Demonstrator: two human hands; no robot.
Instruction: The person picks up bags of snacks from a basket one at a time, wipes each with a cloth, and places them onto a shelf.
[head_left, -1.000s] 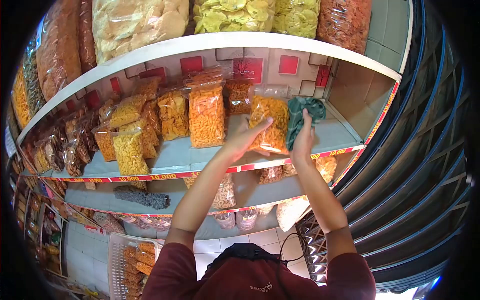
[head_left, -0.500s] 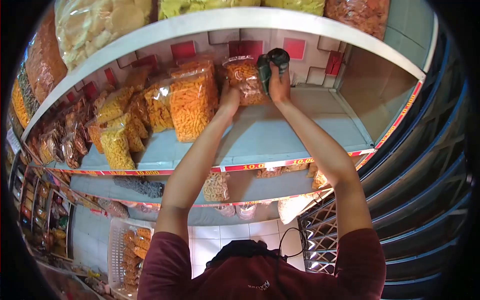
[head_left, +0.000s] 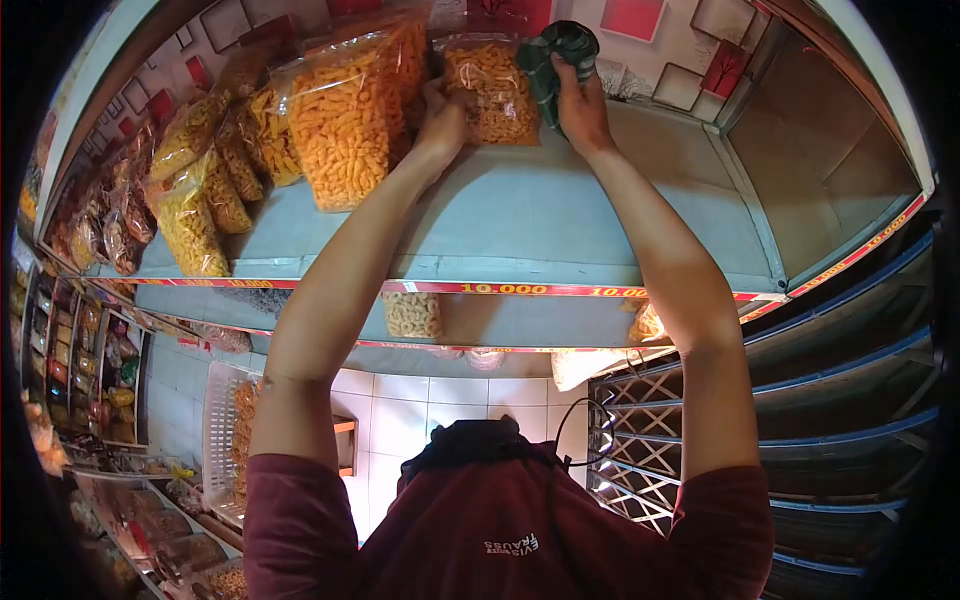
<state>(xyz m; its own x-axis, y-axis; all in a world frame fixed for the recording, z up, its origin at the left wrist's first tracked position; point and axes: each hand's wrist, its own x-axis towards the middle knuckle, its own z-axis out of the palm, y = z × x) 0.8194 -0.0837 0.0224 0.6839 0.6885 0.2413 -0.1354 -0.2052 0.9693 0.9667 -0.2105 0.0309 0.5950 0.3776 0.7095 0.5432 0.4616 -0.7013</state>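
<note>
On the upper shelf (head_left: 520, 215), my left hand (head_left: 440, 125) is closed at the left edge of a clear bag of orange-brown snacks (head_left: 490, 95); its fingertips are partly hidden. My right hand (head_left: 583, 108) grips a bunched dark green checked cloth (head_left: 556, 70), just right of that bag. Left of my left hand stands a larger bag of orange curly snacks (head_left: 340, 125), upright and close to the hand. Further left lean several smaller bags, among them a yellow snack bag (head_left: 193, 225).
A red and yellow price strip (head_left: 490, 288) runs along the shelf's front edge. Below, a bag of pale snacks (head_left: 412, 315) stands on a lower shelf. At right are a side panel (head_left: 830, 150) and a folding metal gate (head_left: 640, 450). A white basket (head_left: 222, 440) stands lower left.
The view has shifted, so the shelf and its bags appear higher and larger. My right hand and the cloth have moved slightly right, away from the snack bag. My left hand stays at its edge.
</note>
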